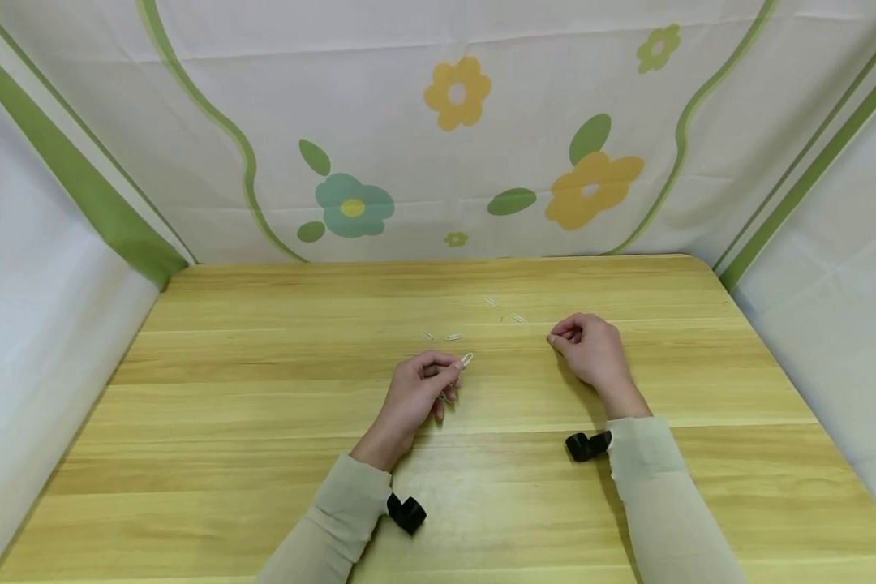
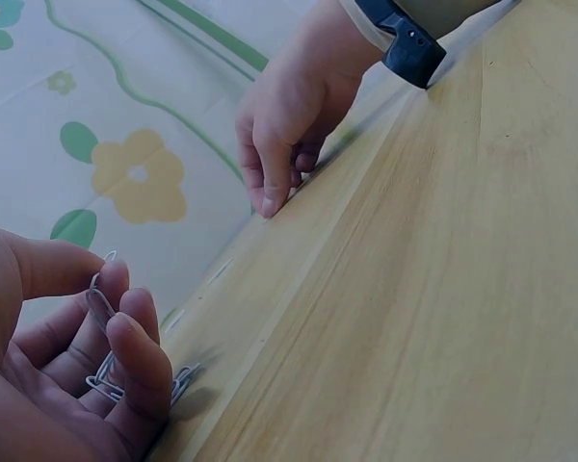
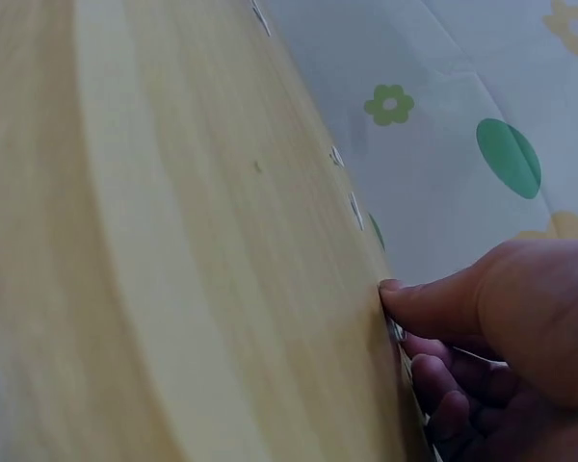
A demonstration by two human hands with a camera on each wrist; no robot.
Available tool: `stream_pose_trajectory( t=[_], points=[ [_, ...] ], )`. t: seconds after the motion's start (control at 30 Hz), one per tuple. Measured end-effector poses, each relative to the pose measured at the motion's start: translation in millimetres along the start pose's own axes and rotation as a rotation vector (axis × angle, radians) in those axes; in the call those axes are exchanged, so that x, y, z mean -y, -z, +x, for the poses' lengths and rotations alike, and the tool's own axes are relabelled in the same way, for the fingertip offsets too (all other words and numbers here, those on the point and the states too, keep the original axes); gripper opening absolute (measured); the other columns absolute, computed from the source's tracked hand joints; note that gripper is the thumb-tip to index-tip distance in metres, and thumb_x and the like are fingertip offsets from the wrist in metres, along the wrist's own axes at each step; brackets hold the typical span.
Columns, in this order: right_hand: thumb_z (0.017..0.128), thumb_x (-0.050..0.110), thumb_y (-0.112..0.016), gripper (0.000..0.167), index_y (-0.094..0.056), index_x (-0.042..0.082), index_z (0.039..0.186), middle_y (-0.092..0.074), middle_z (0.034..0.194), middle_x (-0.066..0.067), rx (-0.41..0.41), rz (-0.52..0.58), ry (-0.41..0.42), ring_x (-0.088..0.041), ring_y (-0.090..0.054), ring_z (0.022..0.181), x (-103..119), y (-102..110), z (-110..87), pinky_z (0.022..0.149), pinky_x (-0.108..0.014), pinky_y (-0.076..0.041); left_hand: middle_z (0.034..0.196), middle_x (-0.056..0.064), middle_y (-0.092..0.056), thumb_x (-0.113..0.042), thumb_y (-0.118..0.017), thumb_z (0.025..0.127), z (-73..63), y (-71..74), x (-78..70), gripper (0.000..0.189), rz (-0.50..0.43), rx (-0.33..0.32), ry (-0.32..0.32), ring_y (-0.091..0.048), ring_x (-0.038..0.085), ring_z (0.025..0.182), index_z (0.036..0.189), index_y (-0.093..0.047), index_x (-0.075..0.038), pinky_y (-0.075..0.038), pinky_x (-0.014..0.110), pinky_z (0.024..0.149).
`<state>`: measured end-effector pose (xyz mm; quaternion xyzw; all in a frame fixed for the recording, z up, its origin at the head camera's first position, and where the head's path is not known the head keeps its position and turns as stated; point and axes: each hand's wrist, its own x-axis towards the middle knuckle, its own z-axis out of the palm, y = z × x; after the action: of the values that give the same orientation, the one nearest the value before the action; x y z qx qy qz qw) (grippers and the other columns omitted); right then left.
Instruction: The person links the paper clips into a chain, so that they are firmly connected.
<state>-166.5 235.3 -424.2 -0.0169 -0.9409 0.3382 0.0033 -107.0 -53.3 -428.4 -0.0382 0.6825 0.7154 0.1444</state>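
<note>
My left hand [image 1: 418,391] pinches the end of a chain of linked white paper clips [image 2: 99,306] between thumb and forefinger. One loop sticks out past the fingertips, and the rest of the chain hangs down across the other curled fingers. To the right, my right hand [image 1: 593,350] is low at the tabletop, thumb and forefinger pinched together. A sliver of a paper clip [image 3: 397,330] shows by those fingertips; most of it is hidden. Between and beyond the hands lie loose paper clips, among them one paper clip [image 1: 454,337] just past the left hand.
Farther back on the wooden table [image 1: 263,454] are another paper clip [image 1: 491,301] and a paper clip [image 1: 518,319] left of the right hand. A white flowered cloth [image 1: 409,162] hangs behind the table's far edge. Each wrist wears a black camera [image 1: 407,515].
</note>
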Motion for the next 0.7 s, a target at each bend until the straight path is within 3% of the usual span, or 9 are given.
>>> stream_pose_trajectory(
  t=[0.23,0.37,0.53,0.7],
  points=[
    [0.107,0.021,-0.067,0.018,-0.075,0.004,0.109,-0.072,0.105,-0.016,-0.006,-0.011,0.005,-0.029,-0.064,0.092,-1.6,-0.2,-1.0,0.08,-0.038,-0.049,0.097,0.015,-0.073,-0.017,-0.071,0.105,-0.1,-0.3,0.2,0.019,-0.008,-0.001,0.004,-0.064,0.015,0.072,0.118,-0.075,-0.004,-0.048,0.022,0.051],
    [0.11,0.026,-0.063,0.024,-0.072,0.005,0.115,-0.071,0.109,-0.017,-0.009,0.039,-0.022,-0.03,-0.063,0.096,-2.9,-0.6,-1.9,0.084,-0.04,-0.05,0.095,0.013,-0.073,-0.017,-0.071,0.105,0.3,0.0,1.1,0.019,-0.02,-0.002,0.006,-0.064,0.015,0.072,0.119,-0.075,-0.004,-0.048,0.023,0.051],
    [0.111,0.036,-0.061,0.035,-0.069,0.006,0.127,-0.068,0.119,-0.013,0.002,0.243,-0.054,-0.023,-0.06,0.103,-3.7,-2.1,0.0,0.088,-0.03,-0.05,0.094,0.011,-0.073,-0.016,-0.071,0.105,-0.3,0.7,0.5,0.018,-0.036,-0.002,0.012,-0.064,0.015,0.072,0.118,-0.075,-0.005,-0.049,0.023,0.051],
    [0.11,0.038,-0.064,0.039,-0.07,0.012,0.138,-0.065,0.117,-0.008,0.037,0.489,-0.049,-0.014,-0.059,0.096,1.0,-3.6,0.6,0.077,-0.021,-0.053,0.094,0.011,-0.072,-0.017,-0.072,0.104,0.0,0.9,-0.2,0.017,-0.043,-0.002,0.02,-0.064,0.015,0.072,0.117,-0.075,-0.006,-0.049,0.023,0.051]
  ],
)
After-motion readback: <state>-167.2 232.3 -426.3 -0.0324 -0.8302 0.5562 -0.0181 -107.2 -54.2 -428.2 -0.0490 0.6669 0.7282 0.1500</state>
